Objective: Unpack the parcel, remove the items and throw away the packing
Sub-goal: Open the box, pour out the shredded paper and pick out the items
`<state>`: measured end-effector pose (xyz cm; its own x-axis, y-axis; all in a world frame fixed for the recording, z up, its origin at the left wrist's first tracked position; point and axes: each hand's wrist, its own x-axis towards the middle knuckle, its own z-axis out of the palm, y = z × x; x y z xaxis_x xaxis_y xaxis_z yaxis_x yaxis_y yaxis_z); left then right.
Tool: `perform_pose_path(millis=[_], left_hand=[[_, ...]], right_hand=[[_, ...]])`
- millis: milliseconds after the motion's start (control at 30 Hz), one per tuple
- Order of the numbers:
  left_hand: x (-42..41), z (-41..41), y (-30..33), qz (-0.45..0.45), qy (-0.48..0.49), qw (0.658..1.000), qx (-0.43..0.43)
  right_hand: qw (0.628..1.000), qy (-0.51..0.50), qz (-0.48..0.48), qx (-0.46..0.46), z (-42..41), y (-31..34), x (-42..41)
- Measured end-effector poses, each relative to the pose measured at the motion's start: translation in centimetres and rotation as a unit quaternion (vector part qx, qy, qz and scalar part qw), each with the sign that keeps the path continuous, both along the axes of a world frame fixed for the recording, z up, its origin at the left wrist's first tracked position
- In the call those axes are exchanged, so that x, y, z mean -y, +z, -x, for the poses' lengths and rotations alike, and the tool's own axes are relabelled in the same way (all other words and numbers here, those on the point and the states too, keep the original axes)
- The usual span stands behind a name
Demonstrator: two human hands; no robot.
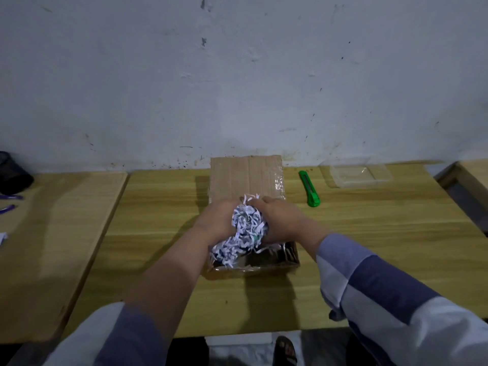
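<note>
An open cardboard box [287, 264] sits in the middle of the wooden table, its lid flap [247, 175] leaning back toward the wall. A wad of shredded white paper [247, 223] is squeezed between my two hands just above the box. My left hand [215, 220] presses it from the left and my right hand [281, 220] from the right. More shreds [224, 253] hang down into the box's left side. The box's inside is dark; I cannot tell what lies in it.
A green utility knife [309, 188] lies right of the box, and a clear plastic tray [356, 174] sits near the wall beyond it. A black mesh cup [12, 175] and purple pens [10, 198] are on the left table. A white bin [237, 347] shows below the table's front edge.
</note>
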<state>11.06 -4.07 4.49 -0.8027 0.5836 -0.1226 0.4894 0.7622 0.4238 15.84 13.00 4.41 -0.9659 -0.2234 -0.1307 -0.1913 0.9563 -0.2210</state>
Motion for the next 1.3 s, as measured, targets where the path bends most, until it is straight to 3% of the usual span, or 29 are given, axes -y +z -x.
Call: perform_pose_path(millis=[400,800,933,1100,1300], left_hand=[[-10.8,-0.7,5.8,-0.026,-0.070,0.996,-0.058],[-29.2,-7.6,0.7,-0.054,-0.114,0.992,0.009],[-30.9,-9.6,-2.2,-0.062,-0.105,0.992,0.020],[-30.1,-10.1,-5.5,-0.002,-0.111,0.992,0.062],[-27.4,-9.9,-5.7,0.032,-0.089,0.986,0.137]], right_hand=[[0.994,-0.073,-0.034,-0.080,-4.3,6.8,-10.0],[0.990,-0.136,-0.013,-0.035,-12.4,1.4,-27.5],[0.987,-0.157,0.043,0.009,-13.8,-2.3,-29.5],[0.982,-0.166,0.075,0.054,-14.9,-6.8,-29.2],[0.973,-0.173,0.108,0.112,-15.2,-5.9,-30.9]])
